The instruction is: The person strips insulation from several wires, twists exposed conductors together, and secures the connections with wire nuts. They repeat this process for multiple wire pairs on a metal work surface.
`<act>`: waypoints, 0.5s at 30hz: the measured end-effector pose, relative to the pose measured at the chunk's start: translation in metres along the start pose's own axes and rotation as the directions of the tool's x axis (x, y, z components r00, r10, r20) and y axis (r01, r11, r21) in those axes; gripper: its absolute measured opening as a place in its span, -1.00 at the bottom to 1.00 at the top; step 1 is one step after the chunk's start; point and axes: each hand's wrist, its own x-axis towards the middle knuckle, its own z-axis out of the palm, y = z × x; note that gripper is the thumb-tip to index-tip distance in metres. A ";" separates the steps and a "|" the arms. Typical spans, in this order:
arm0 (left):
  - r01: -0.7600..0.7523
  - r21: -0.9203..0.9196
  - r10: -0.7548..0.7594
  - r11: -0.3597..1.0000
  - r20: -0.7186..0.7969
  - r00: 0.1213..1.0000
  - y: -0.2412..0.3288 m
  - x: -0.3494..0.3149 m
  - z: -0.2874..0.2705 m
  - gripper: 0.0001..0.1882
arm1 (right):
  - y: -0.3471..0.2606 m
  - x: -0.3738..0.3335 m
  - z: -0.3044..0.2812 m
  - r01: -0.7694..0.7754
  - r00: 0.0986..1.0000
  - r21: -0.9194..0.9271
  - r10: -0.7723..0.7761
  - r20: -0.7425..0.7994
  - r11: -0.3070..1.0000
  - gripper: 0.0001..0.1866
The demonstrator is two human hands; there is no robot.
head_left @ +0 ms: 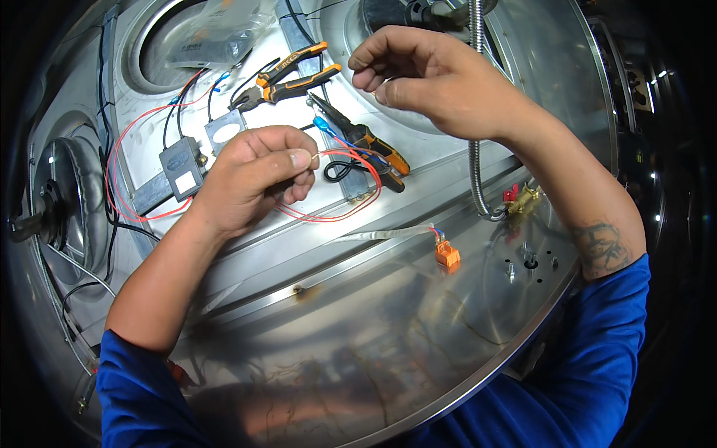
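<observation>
My left hand (254, 175) pinches the end of a thin red wire (345, 215) between thumb and forefinger, above a shiny steel appliance panel (358, 328). The wire loops down and right across the panel. My right hand (418, 75) hovers higher up with its fingertips pinched together; whether it holds anything is too small to tell. Two pairs of orange-and-black pliers lie between my hands: one (287, 78) near the top, one (370, 145) beside the red wire, next to a blue crimp connector (321, 124).
A small orange connector (447, 255) on a clear-sleeved lead lies mid-panel. A flexible metal hose (476, 149) runs down to a brass valve (523, 200) with a red handle. Two small black boxes (183, 170) with wires sit at left. A plastic bag (216, 33) lies top left.
</observation>
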 end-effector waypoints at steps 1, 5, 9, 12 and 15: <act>-0.006 -0.019 0.006 1.000 -0.005 1.000 -0.001 0.000 -0.002 -0.80 | 0.001 0.003 -0.001 -0.044 0.999 -0.044 0.043 -0.019 0.998 -0.68; -0.028 -0.069 0.030 0.997 0.033 0.999 0.001 0.001 -0.008 -0.80 | -0.004 0.002 0.006 -0.155 0.978 0.038 0.148 0.144 0.987 -0.64; -0.041 -0.137 0.049 0.990 0.054 0.997 0.009 0.001 -0.007 -0.74 | -0.015 -0.006 0.023 0.035 0.970 -0.228 0.022 0.241 0.973 -0.76; -0.081 -0.231 0.095 0.970 0.050 0.994 0.007 0.001 0.001 -0.54 | -0.019 -0.006 0.028 -0.002 0.991 -0.095 0.014 0.132 0.996 -0.73; -0.106 -0.016 0.107 0.994 0.103 0.989 -0.005 0.006 0.016 -0.28 | -0.017 0.007 0.010 -0.155 0.986 0.147 0.144 0.083 0.977 -0.83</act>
